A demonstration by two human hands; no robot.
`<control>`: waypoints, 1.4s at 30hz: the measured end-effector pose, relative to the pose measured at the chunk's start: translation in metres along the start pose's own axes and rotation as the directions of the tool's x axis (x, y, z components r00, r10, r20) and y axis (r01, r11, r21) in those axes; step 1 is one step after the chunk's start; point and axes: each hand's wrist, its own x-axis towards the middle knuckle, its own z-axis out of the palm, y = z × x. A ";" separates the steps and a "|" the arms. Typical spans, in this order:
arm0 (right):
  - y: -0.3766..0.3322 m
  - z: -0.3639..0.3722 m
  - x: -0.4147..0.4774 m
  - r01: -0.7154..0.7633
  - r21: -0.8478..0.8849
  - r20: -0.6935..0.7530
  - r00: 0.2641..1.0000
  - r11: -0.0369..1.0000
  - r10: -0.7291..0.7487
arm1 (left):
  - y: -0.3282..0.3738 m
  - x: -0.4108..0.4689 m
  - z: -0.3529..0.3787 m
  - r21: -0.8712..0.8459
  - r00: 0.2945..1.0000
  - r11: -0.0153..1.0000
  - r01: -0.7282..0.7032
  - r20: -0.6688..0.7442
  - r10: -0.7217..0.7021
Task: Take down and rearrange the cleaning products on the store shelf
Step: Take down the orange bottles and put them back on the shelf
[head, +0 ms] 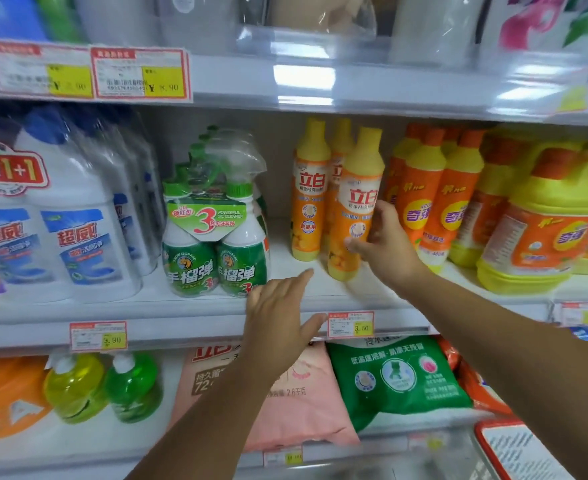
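L grip (278,320) open at shelf edge (181,329) — R grip (386,247) holds 立白 btl (358,188).

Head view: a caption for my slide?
Right hand grips a yellow-capped orange bottle at the shelf; left hand hovers open at its edge.

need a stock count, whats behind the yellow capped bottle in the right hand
Behind the held bottle stand two matching bottles: the left bottle in plain view, the middle bottle mostly hidden by it. Anything deeper is covered.
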 end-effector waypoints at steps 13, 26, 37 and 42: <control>-0.070 -0.083 -0.135 0.080 0.254 0.104 0.989 0.964 -0.110 | 0.113 -0.020 -0.095 -0.641 0.954 0.750 0.165 0.296 0.043; -0.048 -0.138 -0.194 -0.166 0.467 -0.048 0.976 0.868 0.213 | 0.167 -0.082 -0.070 -0.432 0.865 0.866 0.252 0.501 -0.002; -0.034 -0.162 -0.193 -0.180 0.551 0.060 0.983 0.815 0.176 | 0.175 -0.083 -0.059 -0.622 0.754 0.687 0.375 0.636 0.164; -0.040 -0.170 -0.201 -0.115 0.103 -0.019 0.993 0.988 0.118 | 0.180 -0.092 -0.043 -0.539 0.791 0.795 0.278 0.598 0.129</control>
